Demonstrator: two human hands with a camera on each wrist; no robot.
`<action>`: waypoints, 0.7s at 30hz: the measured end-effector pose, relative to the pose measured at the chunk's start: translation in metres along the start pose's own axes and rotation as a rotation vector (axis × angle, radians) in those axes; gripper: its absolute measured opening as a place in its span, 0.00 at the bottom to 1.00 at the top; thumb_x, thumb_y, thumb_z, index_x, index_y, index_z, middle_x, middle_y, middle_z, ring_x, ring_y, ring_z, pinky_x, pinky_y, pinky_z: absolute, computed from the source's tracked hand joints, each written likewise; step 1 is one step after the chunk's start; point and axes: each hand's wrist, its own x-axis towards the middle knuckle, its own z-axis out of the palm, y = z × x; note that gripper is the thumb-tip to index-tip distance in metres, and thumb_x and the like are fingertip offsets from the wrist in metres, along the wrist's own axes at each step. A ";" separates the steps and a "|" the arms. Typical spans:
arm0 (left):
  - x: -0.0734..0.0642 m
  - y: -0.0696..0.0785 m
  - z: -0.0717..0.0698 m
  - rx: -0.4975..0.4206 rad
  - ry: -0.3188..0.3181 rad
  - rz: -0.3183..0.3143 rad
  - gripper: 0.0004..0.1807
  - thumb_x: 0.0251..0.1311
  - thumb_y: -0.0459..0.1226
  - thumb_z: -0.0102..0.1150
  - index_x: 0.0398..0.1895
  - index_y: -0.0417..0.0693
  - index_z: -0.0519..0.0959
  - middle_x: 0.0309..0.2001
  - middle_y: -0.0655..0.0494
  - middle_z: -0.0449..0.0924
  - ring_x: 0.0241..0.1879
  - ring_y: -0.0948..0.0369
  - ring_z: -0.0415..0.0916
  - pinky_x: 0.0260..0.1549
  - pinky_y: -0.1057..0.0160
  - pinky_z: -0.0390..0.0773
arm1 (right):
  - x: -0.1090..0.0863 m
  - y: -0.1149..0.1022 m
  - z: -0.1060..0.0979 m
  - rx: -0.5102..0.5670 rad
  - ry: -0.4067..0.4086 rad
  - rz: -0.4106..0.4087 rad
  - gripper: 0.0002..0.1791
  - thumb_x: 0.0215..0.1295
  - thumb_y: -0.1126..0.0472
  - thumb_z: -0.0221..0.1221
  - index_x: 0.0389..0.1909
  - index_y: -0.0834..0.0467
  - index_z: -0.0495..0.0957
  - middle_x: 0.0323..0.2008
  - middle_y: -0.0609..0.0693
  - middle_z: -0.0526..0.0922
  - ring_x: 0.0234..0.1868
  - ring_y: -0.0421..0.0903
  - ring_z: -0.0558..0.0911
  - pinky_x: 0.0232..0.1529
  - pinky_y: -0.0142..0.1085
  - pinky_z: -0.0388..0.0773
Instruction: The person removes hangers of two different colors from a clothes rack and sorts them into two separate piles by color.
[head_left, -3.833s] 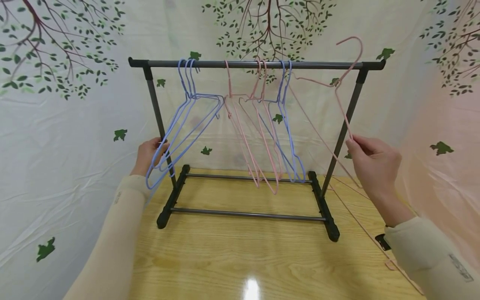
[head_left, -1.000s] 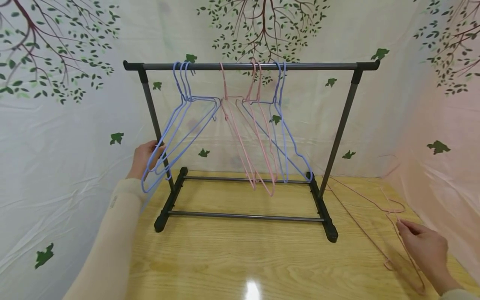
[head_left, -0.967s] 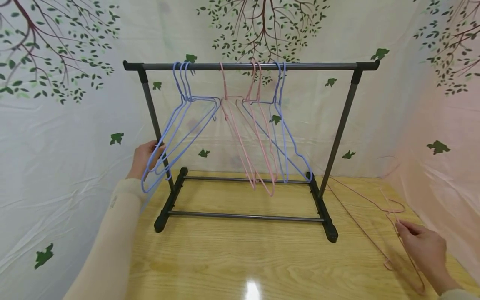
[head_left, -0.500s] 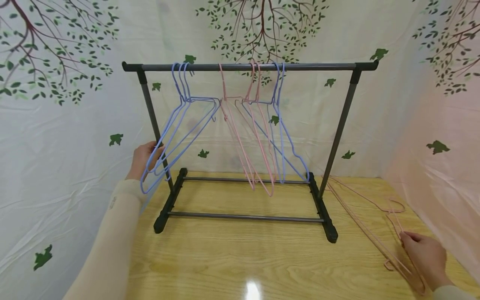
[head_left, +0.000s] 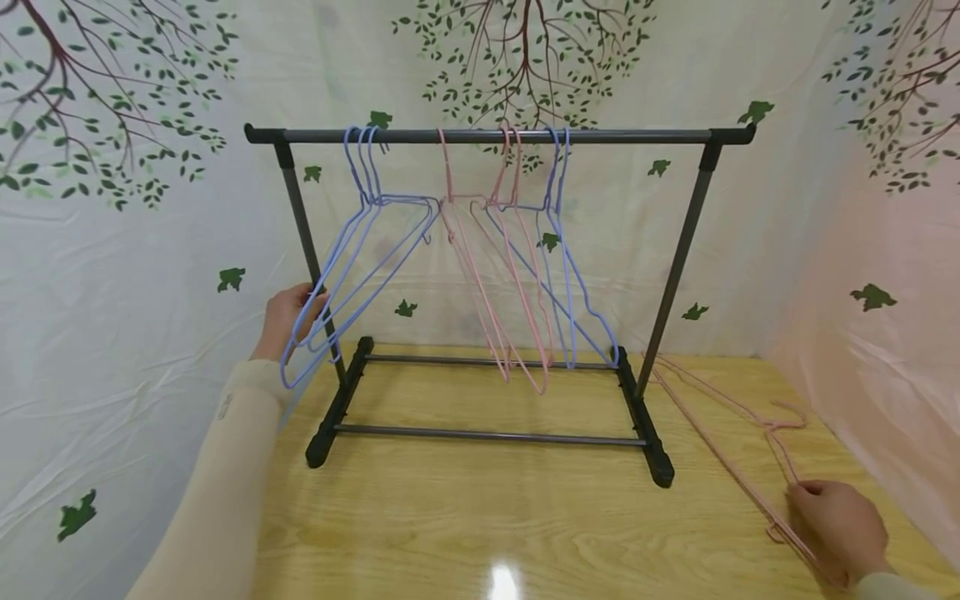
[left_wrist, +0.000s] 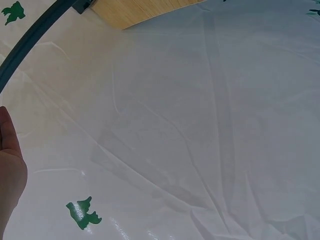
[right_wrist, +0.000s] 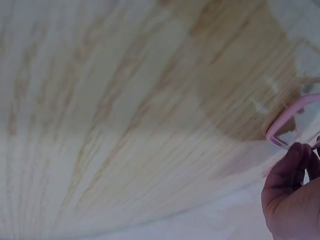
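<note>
At the left side of a black garment rack [head_left: 480, 136], my left hand [head_left: 285, 321] grips the upright post, its fingers partly hidden behind blue hangers. In the left wrist view, part of that hand [left_wrist: 11, 165] shows at the edge, just below the dark post [left_wrist: 32, 37]. My right hand [head_left: 843, 525] pinches a pink wire hanger [head_left: 780, 454] by one sloping arm, low over the table. This hanger overlaps another pink hanger [head_left: 712, 446] beneath it. The right wrist view shows thumb and fingertips together at the pink wire [right_wrist: 287, 120].
Three blue hangers [head_left: 367, 167] hang at the rail's left, several pink ones [head_left: 517, 179] near the middle, and two blue ones [head_left: 562, 179] right of those. The rack stands on a wooden table [head_left: 450, 517], with a leaf-patterned cloth [head_left: 150, 333] behind and at the sides.
My right hand has carried the pink hanger from up beside the rail down to the table on the right, laying it flat over the other. The left hand stays on the post.
</note>
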 end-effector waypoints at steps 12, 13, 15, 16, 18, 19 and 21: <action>0.002 -0.006 -0.001 -0.042 -0.017 -0.006 0.20 0.74 0.43 0.52 0.49 0.32 0.79 0.43 0.34 0.83 0.40 0.42 0.79 0.41 0.46 0.75 | 0.004 0.005 0.005 -0.017 0.003 0.093 0.35 0.71 0.41 0.49 0.59 0.71 0.72 0.54 0.76 0.74 0.43 0.75 0.76 0.28 0.54 0.74; 0.002 -0.007 0.000 -0.042 -0.015 -0.002 0.20 0.74 0.43 0.52 0.49 0.32 0.79 0.43 0.35 0.83 0.40 0.42 0.79 0.41 0.46 0.75 | 0.005 0.005 0.005 -0.017 0.000 0.094 0.36 0.72 0.40 0.49 0.59 0.71 0.72 0.54 0.76 0.74 0.43 0.75 0.76 0.29 0.54 0.74; 0.003 -0.009 0.000 -0.040 -0.014 0.000 0.20 0.74 0.44 0.52 0.49 0.32 0.79 0.43 0.34 0.83 0.40 0.43 0.79 0.41 0.46 0.75 | 0.006 0.004 0.004 -0.021 0.003 0.091 0.37 0.72 0.39 0.48 0.59 0.71 0.72 0.54 0.76 0.74 0.43 0.74 0.77 0.29 0.54 0.75; 0.003 -0.009 0.000 -0.042 -0.013 0.000 0.20 0.73 0.44 0.52 0.49 0.32 0.79 0.43 0.34 0.83 0.40 0.42 0.79 0.41 0.45 0.75 | 0.007 0.004 0.004 -0.023 0.005 0.088 0.37 0.72 0.39 0.48 0.59 0.71 0.72 0.54 0.75 0.74 0.44 0.74 0.77 0.29 0.54 0.75; 0.004 -0.010 0.000 -0.039 -0.015 -0.004 0.21 0.74 0.44 0.52 0.49 0.32 0.79 0.43 0.34 0.83 0.41 0.42 0.79 0.42 0.45 0.75 | 0.008 0.002 0.004 -0.028 0.013 0.077 0.38 0.72 0.38 0.47 0.59 0.71 0.72 0.54 0.75 0.75 0.44 0.74 0.77 0.29 0.54 0.75; 0.004 -0.009 0.000 -0.037 -0.017 -0.005 0.21 0.74 0.44 0.52 0.50 0.32 0.79 0.44 0.34 0.83 0.42 0.41 0.79 0.43 0.44 0.75 | 0.008 0.000 0.003 -0.029 0.021 0.072 0.39 0.73 0.37 0.46 0.59 0.72 0.72 0.54 0.74 0.75 0.45 0.74 0.77 0.29 0.53 0.76; 0.005 -0.009 0.000 -0.031 -0.019 -0.005 0.22 0.74 0.45 0.52 0.51 0.31 0.79 0.45 0.34 0.83 0.44 0.40 0.79 0.45 0.44 0.74 | 0.009 -0.004 0.003 -0.025 0.033 0.067 0.40 0.73 0.36 0.45 0.59 0.72 0.72 0.53 0.73 0.76 0.45 0.73 0.78 0.28 0.52 0.76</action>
